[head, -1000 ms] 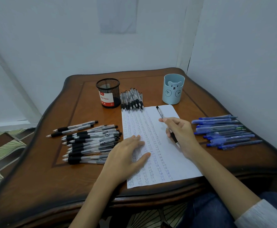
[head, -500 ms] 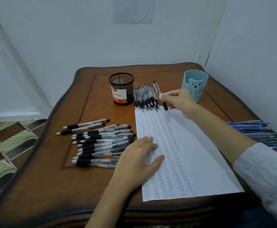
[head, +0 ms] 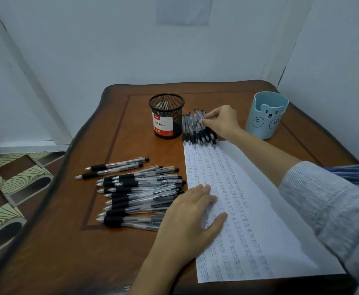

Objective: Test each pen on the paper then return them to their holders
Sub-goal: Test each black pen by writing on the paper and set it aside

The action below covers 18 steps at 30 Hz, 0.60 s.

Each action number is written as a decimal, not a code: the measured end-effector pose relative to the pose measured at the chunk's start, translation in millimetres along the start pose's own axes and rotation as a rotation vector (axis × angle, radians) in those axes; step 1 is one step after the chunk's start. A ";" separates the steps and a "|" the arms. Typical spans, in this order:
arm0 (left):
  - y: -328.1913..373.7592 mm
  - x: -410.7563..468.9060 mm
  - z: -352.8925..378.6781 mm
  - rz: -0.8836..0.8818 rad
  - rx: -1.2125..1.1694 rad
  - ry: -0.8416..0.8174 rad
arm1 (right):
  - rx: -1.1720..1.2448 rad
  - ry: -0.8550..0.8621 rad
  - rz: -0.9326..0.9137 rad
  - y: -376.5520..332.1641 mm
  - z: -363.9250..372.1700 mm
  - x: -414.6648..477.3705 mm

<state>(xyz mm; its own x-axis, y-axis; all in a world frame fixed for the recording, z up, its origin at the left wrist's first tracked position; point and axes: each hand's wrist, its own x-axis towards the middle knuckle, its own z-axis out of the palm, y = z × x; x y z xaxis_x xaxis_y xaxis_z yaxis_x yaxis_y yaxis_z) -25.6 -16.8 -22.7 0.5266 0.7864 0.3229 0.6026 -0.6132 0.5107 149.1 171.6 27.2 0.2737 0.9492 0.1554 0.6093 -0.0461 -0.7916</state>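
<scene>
**Head view.** My right hand (head: 221, 122) reaches past the paper (head: 249, 209), its thumb and forefinger curled and pinched on the rear of one pen (head: 198, 115). This pen lies tilted across the pen row (head: 195, 133) at the paper's far edge. My left hand (head: 192, 218) lies flat on the paper's left margin with straight fingers, gripping nothing.

**Risks, as I judge them.**
- A pen released askew may roll and knock its neighbours onto the written lines.
- My right forearm crosses the paper, so the sleeve (head: 323, 209) could smear fresh ink or drag the sheet if the left hand lifts.
- The sleeve could also sweep the blue pens (head: 353, 173) at the paper's right off the table (head: 110, 128).

**Surroundings.**
- The mesh cup (head: 166, 116) stands beyond the paper's far-left corner, and the blue cup (head: 267, 114) beyond its far-right.
- They flank the row closely, leaving the hand a narrow way in.
- A black pile (head: 136, 194) lies left of the paper, and no pen shows in either cup.
</scene>
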 end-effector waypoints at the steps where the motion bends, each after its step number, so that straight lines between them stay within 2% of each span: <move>1: 0.4 0.0 -0.5 0.003 -0.001 -0.001 | 0.000 -0.001 -0.015 1.1 -0.1 -0.8; 5: 2.2 0.0 -2.4 0.010 0.007 -0.007 | -0.013 0.039 -0.168 0.0 -3.4 -17.9; 8: 3.5 -0.3 -2.5 0.007 0.025 -0.009 | 0.005 -0.120 -0.290 -6.3 -8.0 -49.8; 12: 5.9 0.5 -5.0 0.011 0.020 -0.008 | -0.033 -0.385 -0.328 -5.1 -9.3 -89.0; 18: 7.0 0.5 -6.0 0.009 0.033 -0.003 | 0.047 -0.457 -0.279 2.5 3.2 -106.7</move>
<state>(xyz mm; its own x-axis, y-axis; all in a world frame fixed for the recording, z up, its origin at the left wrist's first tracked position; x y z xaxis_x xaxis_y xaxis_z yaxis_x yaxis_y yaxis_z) -24.7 -20.3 -14.2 0.5339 0.7807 0.3246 0.6175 -0.6223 0.4811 119.1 71.2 6.8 -0.2520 0.9626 0.0993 0.5761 0.2316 -0.7838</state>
